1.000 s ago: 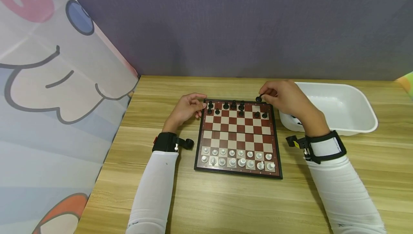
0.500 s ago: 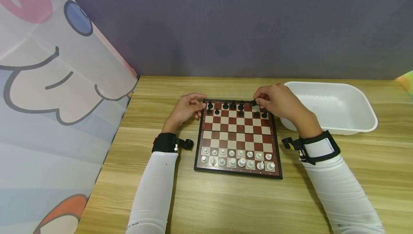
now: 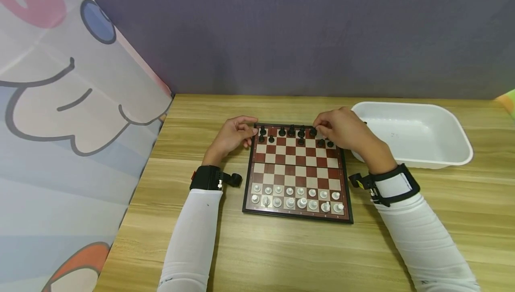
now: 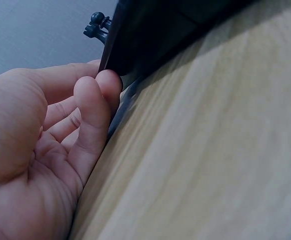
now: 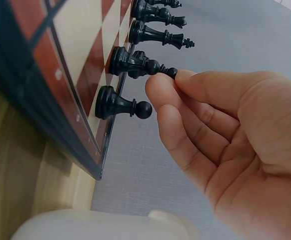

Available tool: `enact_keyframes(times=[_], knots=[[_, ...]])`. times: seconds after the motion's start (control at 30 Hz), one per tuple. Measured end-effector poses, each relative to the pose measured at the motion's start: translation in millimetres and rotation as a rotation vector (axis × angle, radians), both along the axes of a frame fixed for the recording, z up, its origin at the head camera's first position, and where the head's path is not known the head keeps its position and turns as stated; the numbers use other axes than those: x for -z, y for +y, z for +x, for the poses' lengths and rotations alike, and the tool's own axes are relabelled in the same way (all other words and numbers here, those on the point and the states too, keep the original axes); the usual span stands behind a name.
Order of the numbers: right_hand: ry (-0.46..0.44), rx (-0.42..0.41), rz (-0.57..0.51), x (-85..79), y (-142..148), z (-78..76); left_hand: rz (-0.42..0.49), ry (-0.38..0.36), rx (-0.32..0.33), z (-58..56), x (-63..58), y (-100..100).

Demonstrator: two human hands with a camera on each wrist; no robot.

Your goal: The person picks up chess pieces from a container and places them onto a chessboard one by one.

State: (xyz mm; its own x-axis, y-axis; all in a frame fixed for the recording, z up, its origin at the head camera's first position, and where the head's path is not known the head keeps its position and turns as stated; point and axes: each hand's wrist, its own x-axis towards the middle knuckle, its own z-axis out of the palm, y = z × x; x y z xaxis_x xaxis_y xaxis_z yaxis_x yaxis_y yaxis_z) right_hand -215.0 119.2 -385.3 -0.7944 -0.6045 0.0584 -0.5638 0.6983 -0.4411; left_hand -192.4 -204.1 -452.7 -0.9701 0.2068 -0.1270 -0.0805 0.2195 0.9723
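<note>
My right hand [image 3: 346, 129] pinches the top of a black bishop [image 5: 171, 73] between thumb and fingertips, over the far row of the chessboard [image 3: 295, 160]. In the right wrist view the bishop's base is mostly behind a nearer black pawn [image 5: 130, 61]. A second black pawn [image 5: 116, 104] stands closest to that camera, with a black king [image 5: 160, 36] further along. My left hand [image 3: 231, 135] holds the board's far left corner, thumb at its edge. Two rows of white chess pieces [image 3: 289, 202] stand on the near side.
A white plastic tub [image 3: 402, 105] stands to the right of the board, partly behind my right wrist. The wooden table [image 3: 281, 256] ends at a dark grey wall panel [image 3: 306, 37]. A printed cartoon wall [image 3: 60, 184] borders the table on the left.
My right hand has moved left and slightly toward me, carrying the black bishop from beyond the board's far edge onto the far row. The left hand stays at its corner.
</note>
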Motion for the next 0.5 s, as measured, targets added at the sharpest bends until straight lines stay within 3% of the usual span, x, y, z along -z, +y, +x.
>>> enact_keyframes(times=[0.5], knots=[[0.048, -0.011, 0.021, 4.1, -4.5, 1.3, 0.004, -0.003, -0.001, 0.7, -0.3, -0.2]])
